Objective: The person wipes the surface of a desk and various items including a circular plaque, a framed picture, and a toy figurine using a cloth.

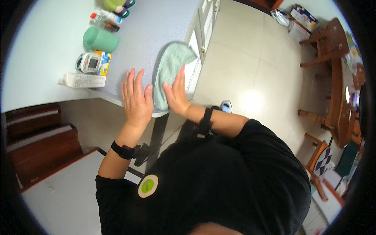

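Observation:
A pale green cloth (168, 72), folded into a long curved shape, lies along the right side of a grey-topped table (135, 39). My right hand (178, 94) rests against the cloth's right edge near the front corner. Its fingers are stretched out and its thumb sits on the cloth, with no grip around it visible. To the left of the cloth, my left hand (137, 98) is open over the table's front edge, its fingers spread and holding nothing. Both wrists wear black straps.
Along the table's left side stand a green cup (100, 40), a wrist blood pressure monitor (89, 63), a white box (84, 80) and small bottles (104, 22). Drawers (203, 35) line the right. A wooden chair (329, 43) stands across the tiled floor (250, 58).

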A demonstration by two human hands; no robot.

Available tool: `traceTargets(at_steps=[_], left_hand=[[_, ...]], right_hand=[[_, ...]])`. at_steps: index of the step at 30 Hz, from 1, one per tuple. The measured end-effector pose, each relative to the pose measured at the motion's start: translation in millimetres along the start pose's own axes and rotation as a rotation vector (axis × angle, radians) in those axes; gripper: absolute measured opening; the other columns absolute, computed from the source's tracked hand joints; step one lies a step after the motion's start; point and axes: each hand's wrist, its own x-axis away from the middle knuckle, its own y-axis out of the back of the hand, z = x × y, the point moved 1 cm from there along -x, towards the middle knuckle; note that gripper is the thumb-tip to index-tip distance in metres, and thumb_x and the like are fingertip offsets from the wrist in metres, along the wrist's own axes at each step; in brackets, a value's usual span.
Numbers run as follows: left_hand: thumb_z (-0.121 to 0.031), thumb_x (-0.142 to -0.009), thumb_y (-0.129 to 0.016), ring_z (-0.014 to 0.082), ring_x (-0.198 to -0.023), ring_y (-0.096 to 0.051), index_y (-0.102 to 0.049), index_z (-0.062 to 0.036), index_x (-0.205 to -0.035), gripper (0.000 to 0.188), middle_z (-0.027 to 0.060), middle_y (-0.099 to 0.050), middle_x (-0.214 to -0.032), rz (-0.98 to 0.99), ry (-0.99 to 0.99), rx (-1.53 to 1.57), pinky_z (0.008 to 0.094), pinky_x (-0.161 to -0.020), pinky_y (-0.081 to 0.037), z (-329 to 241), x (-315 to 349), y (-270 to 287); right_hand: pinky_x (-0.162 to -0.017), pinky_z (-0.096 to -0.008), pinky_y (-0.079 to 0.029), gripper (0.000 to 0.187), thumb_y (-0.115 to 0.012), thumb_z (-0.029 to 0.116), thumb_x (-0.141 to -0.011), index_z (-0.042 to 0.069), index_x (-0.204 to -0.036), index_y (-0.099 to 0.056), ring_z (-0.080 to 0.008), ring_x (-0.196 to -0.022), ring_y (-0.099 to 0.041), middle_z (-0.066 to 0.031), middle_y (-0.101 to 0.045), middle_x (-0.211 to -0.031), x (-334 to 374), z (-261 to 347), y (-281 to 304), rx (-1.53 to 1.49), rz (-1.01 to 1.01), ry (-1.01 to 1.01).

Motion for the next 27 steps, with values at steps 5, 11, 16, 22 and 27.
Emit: traceTargets(at_steps=[5,11,16,22,27], left_hand=[[-0.025,-0.09,-0.046,0.0368,-0.125,-0.034,-0.043,-0.0062,-0.127,0.041,0.0193,-0.037,-0.135,0.233,-0.127,0.083,0.0494,-0.104,-0.023,2.8,-12.4,-2.9],[-0.022,-0.091,-0.045,0.0336,-0.123,-0.038,-0.044,-0.0017,-0.125,0.039,0.0209,-0.039,-0.133,0.139,0.125,0.289,0.0381,-0.102,-0.029,29.6,84.4,-30.2],[-0.022,-0.092,-0.044,0.0337,-0.121,-0.04,-0.044,-0.0002,-0.125,0.039,0.0214,-0.041,-0.131,0.144,0.107,0.233,0.0377,-0.102,-0.03,44.7,81.4,-34.3],[-0.027,-0.094,-0.041,0.033,-0.121,-0.041,-0.044,-0.0008,-0.125,0.041,0.0211,-0.042,-0.131,0.169,0.146,0.205,0.0367,-0.101,-0.03,37.6,82.9,-26.0],[-0.032,-0.095,-0.04,0.0319,-0.121,-0.041,-0.043,-0.0006,-0.126,0.044,0.02,-0.043,-0.131,0.16,0.168,0.227,0.0356,-0.101,-0.03,34.2,72.4,-23.3]], right_hand=[[-0.109,-0.0481,-0.003,0.089,-0.045,0.043,-0.089,-0.013,-0.135,0.006,-0.0455,-0.134,0.005,-0.0351,0.007,-0.141,28.1,-7.3,5.5,0.017,0.107,0.085],[-0.109,-0.0479,-0.003,0.082,-0.044,0.039,-0.09,-0.012,-0.137,0.0,-0.0448,-0.134,0.005,-0.0336,0.005,-0.142,53.1,-55.4,-39.3,-0.097,-0.082,0.127],[-0.111,-0.0389,-0.002,0.071,-0.039,0.036,-0.092,-0.005,-0.14,-0.006,-0.0346,-0.137,0.004,-0.0231,0.004,-0.147,-68.5,-68.6,-14.5,-0.38,-0.26,0.065],[-0.088,-0.0289,-0.04,0.06,-0.041,0.055,-0.089,0.011,-0.129,-0.041,-0.0173,-0.104,-0.048,-0.0049,-0.05,-0.117,-171.1,-133.9,-20.1,-1.757,-0.315,-0.097],[-0.074,-0.0264,-0.045,0.055,-0.042,0.057,-0.088,0.014,-0.122,-0.047,-0.0117,-0.087,-0.052,0.0001,-0.055,-0.1,-151.6,-203.7,-46.7,-1.573,-0.25,-0.185]])
